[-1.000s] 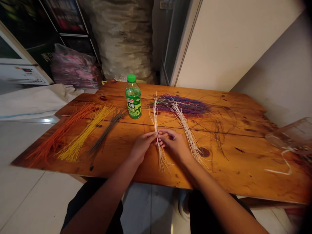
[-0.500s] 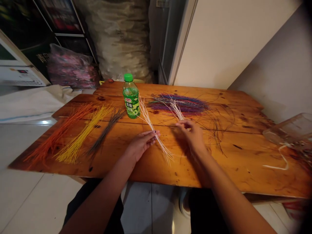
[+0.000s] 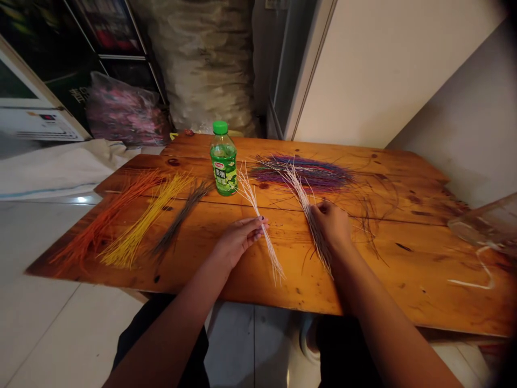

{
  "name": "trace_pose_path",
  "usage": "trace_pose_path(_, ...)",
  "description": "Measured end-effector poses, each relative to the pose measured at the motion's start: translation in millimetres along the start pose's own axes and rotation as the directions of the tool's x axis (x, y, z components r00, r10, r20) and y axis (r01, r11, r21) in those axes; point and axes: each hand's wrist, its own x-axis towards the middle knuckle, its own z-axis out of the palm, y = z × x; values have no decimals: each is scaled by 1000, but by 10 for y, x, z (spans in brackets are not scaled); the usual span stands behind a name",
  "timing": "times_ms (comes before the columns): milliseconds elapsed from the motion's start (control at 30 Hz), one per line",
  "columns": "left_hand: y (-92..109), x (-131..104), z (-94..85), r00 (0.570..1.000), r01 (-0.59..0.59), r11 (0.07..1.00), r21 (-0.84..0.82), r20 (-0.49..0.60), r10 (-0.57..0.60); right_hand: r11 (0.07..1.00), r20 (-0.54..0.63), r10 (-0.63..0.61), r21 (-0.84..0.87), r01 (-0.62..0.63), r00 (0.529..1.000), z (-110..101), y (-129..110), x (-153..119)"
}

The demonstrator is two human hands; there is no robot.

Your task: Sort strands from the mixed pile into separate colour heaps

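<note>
Between the thumb and fingers of my left hand (image 3: 244,237) is a thin bunch of white strands (image 3: 271,253), fanned at both ends. My right hand (image 3: 332,222) is closed at the right side of a thicker white bundle (image 3: 301,193) lying on the table; its fingertips touch the strands, and what they pinch is too small to tell. Behind that bundle lies a pile of purple, blue and red strands (image 3: 319,173). Orange (image 3: 109,218), yellow (image 3: 147,221) and grey (image 3: 181,216) bundles lie apart on the left.
A green-capped bottle (image 3: 224,167) stands on the wooden table (image 3: 242,285) behind my left hand. Loose dark strands (image 3: 369,218) lie to the right. A clear container (image 3: 484,221) is at the right edge, beside a white strip (image 3: 482,283).
My right hand has moved slightly right and down, showing more of the thicker white bundle. The white bunch in my left hand hangs a little steeper. The whole view has shifted slightly.
</note>
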Motion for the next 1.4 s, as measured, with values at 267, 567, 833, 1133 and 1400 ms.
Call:
trace_pose_path(267, 10, -16, 36, 993, -79, 995, 64, -80, 84, 969, -164, -109, 201, 141, 980, -69, -19, -7)
trace_pose_path(567, -31, -21, 69, 991, -132, 979, 155, 9, 132, 624, -11, -454, 710, 326, 891, 55, -611, -527)
trace_pose_path(833, -57, -57, 146, 990, -141, 975, 170, 32, 137, 340, 362, -309, 906, -253, 879, 182, -686, -547)
trace_pose_path(1133, -67, -64, 171, 992, -126, 977, 170, 34, 122, 243, 437, -401, 898, -366, 805, 170, -656, -473)
trace_pose_path(1400, -77, -51, 148, 983, -176, 959, 222, -7, 182, 228, 448, -439, 894, -386, 779, 162, -689, -503)
